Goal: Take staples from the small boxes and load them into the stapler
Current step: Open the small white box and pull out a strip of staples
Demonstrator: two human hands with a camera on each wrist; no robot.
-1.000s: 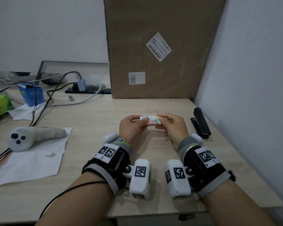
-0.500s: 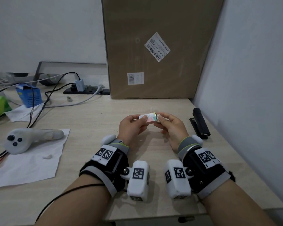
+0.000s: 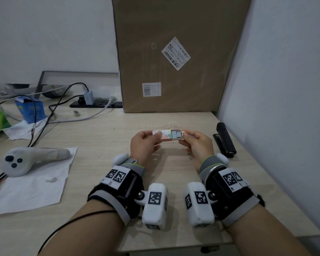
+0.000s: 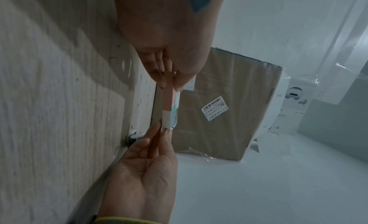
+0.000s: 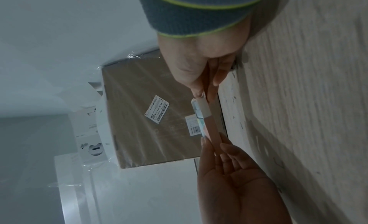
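I hold a small colourful staple box (image 3: 163, 135) above the middle of the desk (image 3: 103, 137). My left hand (image 3: 158, 137) pinches its sleeve (image 4: 168, 98) at the left end. My right hand (image 3: 186, 137) pinches the white inner tray (image 5: 204, 107), which is drawn partly out to the right. Grey staple strips (image 3: 176, 134) lie exposed in the tray. The black stapler (image 3: 225, 140) lies closed on the desk to the right of my right hand, close to the wall.
A tall cardboard box (image 3: 174, 52) stands at the back against the wall. At the left, a white controller (image 3: 26, 159) lies on a paper sheet (image 3: 31, 189). Cables, a power strip (image 3: 96, 104) and a blue carton (image 3: 30, 109) are at the back left.
The box was closed between my hands. My right hand has drawn the inner tray out to the right, and the staples now show.
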